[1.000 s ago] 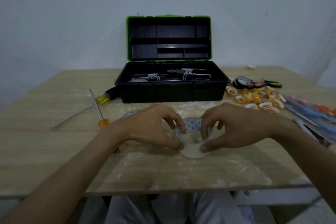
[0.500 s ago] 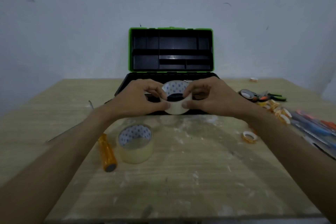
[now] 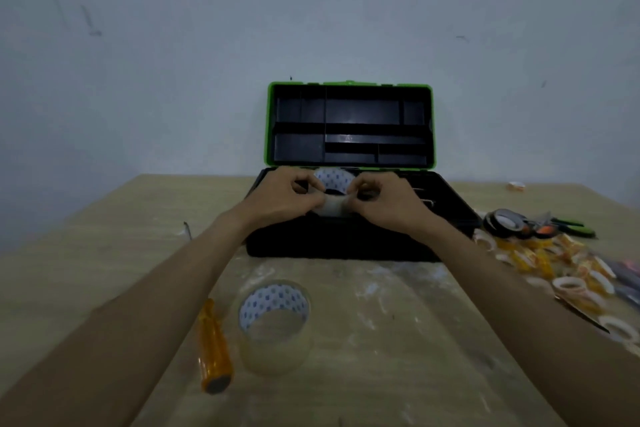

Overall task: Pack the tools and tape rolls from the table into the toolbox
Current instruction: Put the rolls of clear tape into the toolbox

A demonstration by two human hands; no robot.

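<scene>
We find no text, label, brand or number that can be read. The tape roll (image 3: 273, 303) near the tabletop's front edge has a repeating blue print on its inner core. So does the held tape roll (image 3: 334, 179) over the toolbox (image 3: 346, 239). Both prints are too blurred for us to make out.

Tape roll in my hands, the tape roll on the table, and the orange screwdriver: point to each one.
Held tape roll (image 3: 335, 179), head view: printed inner core, far side.
Table tape roll (image 3: 277, 352), head view: clear outer wall, near side.
Screwdriver (image 3: 213, 345), head view: middle of the orange handle.
</scene>
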